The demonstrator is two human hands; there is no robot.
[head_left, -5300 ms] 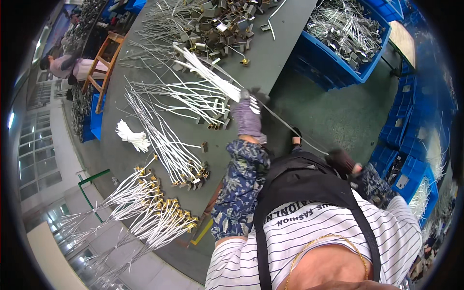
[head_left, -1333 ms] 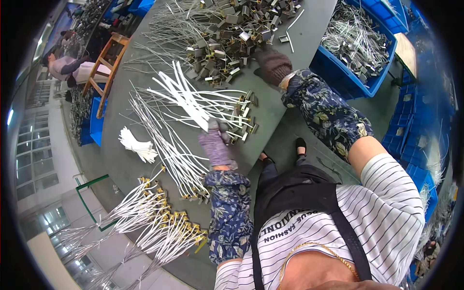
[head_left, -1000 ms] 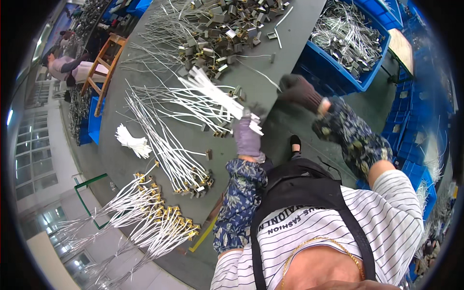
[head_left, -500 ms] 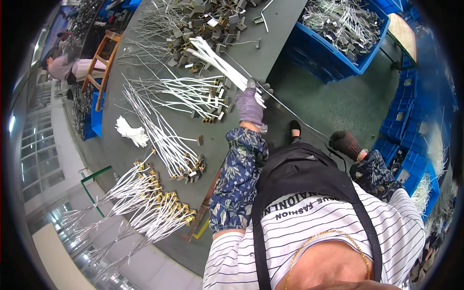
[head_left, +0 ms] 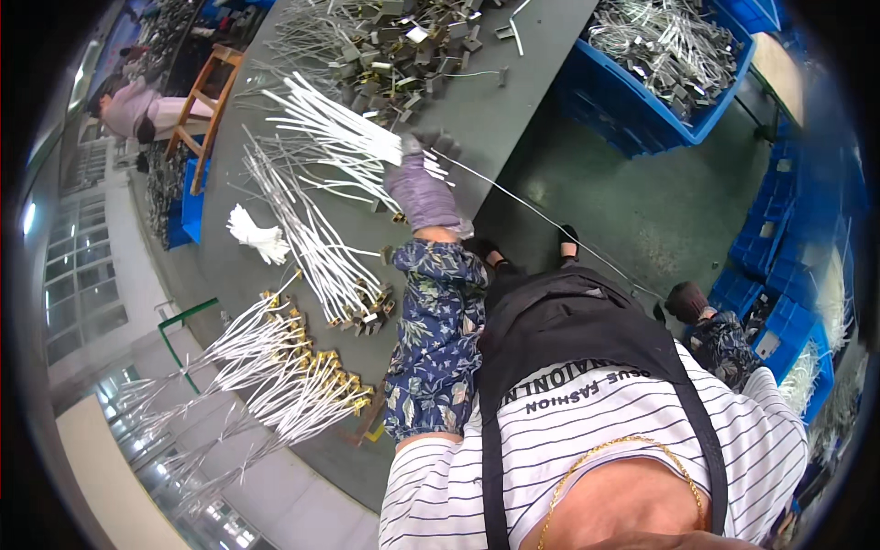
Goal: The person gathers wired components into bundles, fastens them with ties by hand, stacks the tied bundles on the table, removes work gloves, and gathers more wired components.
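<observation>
head view | left hand (head_left: 423,179) clamped on white tubes (head_left: 339,119), above table (head_left: 513,101), near its edge | wire (head_left: 550,220) spans floor (head_left: 632,211) toward right hand (head_left: 686,302), well apart, fingers curled; grip unclear | bin (head_left: 623,101) cut by frame top | shirt (head_left: 568,440) lettering partly covered by apron (head_left: 587,339) | wire's end at left fingers hard to make out

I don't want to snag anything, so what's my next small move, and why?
Perhaps ease your right hand slightly toward your left hand: the thin wire appears to stretch nearly straight between them, while the left grip holds a bundle of white tubes.
</observation>
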